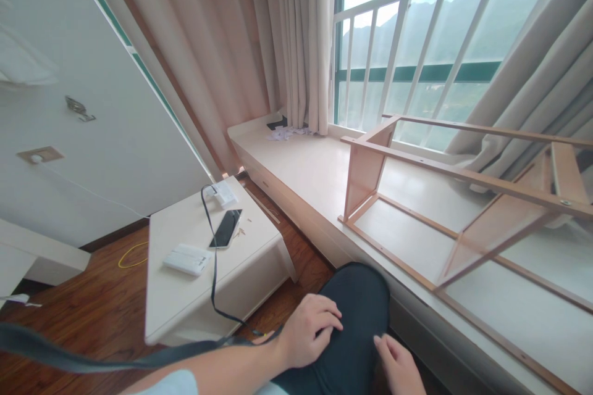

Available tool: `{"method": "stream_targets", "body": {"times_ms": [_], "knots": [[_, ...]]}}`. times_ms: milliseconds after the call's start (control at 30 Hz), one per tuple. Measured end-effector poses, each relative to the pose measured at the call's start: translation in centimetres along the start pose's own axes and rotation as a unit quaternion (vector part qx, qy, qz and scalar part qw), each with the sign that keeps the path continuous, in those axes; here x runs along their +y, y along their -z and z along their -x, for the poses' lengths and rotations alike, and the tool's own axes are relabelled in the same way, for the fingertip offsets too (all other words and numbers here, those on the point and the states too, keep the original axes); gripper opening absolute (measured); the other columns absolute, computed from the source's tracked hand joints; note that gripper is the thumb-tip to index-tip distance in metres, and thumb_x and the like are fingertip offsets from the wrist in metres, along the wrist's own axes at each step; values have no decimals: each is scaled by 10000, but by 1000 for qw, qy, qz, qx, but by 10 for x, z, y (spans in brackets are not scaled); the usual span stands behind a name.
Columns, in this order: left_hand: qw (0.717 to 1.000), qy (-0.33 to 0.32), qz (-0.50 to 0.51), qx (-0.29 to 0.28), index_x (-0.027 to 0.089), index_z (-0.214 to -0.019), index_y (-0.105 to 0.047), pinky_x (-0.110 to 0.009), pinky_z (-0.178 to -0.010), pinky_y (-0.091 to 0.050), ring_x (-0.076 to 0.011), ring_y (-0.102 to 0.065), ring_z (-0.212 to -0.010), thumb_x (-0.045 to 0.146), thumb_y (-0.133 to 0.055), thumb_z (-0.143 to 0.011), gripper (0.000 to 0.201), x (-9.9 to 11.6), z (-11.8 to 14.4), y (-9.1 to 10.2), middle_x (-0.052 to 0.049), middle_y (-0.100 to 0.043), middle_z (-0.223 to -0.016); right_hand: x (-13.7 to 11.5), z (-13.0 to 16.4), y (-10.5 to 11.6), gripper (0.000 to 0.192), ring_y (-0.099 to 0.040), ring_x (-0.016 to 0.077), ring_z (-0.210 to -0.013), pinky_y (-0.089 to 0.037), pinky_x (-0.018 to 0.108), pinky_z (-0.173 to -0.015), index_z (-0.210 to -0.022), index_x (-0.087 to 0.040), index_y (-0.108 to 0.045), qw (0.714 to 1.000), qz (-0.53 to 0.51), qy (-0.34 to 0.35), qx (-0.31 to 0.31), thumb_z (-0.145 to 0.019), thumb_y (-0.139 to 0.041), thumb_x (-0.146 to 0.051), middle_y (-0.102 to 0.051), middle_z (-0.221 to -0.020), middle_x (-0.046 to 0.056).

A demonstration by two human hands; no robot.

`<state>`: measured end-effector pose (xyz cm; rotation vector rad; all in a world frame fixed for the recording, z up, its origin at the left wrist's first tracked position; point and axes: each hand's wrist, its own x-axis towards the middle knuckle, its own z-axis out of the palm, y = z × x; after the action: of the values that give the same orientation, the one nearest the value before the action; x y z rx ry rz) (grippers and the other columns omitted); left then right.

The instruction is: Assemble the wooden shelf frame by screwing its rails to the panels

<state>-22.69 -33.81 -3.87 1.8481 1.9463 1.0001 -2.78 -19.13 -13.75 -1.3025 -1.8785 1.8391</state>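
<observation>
My left hand (pixel 309 328) lies on the dark trousers (pixel 354 296) over my bent leg, its fingers loosely bent and slightly apart, with nothing in them. Beside the knee, on the right, my right hand (pixel 399 365) is partly in view at the bottom edge. Two of its digits show and point up and left, slightly apart; the other fingers are hidden. No held object shows in it. To the right, a wooden frame with shelf panels (pixel 365 179) lies on its side on the window ledge (pixel 306 160).
Left of my leg stands a low white table (pixel 185 296). On it are a phone (pixel 226 228), a white box (pixel 188 259), a white packet (pixel 223 193) and small brass-coloured pieces (pixel 239 232). A dark strap (pixel 214 278) hangs across it. Behind are curtains (pixel 306 37) and a railing (pixel 393 49).
</observation>
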Motion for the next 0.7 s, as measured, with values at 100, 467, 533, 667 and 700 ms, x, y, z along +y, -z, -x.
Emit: {"method": "stream_targets", "body": {"times_ms": [100, 467, 533, 667, 700], "knots": [[998, 46, -26, 44, 239, -996, -726, -367, -997, -469, -173, -643, -1083, 150, -481, -949, 265, -13, -4, 19, -40, -745, -1102, -1, 2, 0, 792, -339, 155, -677, -337, 300, -640, -624, -241, -331, 1000, 4, 3, -1, -575, -447, -1022, -316, -670, -19], [959, 162, -174, 156, 229, -1009, -689, -372, -976, -517, -201, -640, -1024, 251, -450, -970, 243, -78, -17, 126, -58, -711, -1024, -3, 2, -1, 772, -342, 158, -680, -327, 302, -645, -635, -244, -310, 1000, 12, 10, -7, -595, -452, -1002, -310, -678, -19], [942, 209, -211, 157, 220, -1016, -681, -353, -958, -517, -197, -649, -984, 259, -457, -955, 235, -88, -17, 144, -60, -710, -1035, -3, 3, -2, 764, -339, 156, -673, -323, 302, -642, -632, -243, -312, 1000, 12, 9, -7, -603, -455, -993, -308, -672, -21], [880, 338, -304, 134, 211, -1043, -669, -325, -868, -512, -209, -672, -920, 262, -463, -926, 242, -107, -15, 175, -62, -720, -1004, 0, 3, -3, 730, -330, 150, -667, -304, 296, -636, -638, -242, -306, 1000, 11, 11, -2, -641, -478, -951, -301, -671, -25], [861, 373, -324, 121, 218, -1080, -664, -322, -848, -509, -217, -680, -930, 272, -458, -930, 261, -111, -13, 181, -62, -728, -1014, 0, 4, -3, 722, -331, 150, -669, -302, 296, -637, -641, -241, -304, 1000, 11, 12, -1, -648, -487, -939, -301, -673, -26]]}}
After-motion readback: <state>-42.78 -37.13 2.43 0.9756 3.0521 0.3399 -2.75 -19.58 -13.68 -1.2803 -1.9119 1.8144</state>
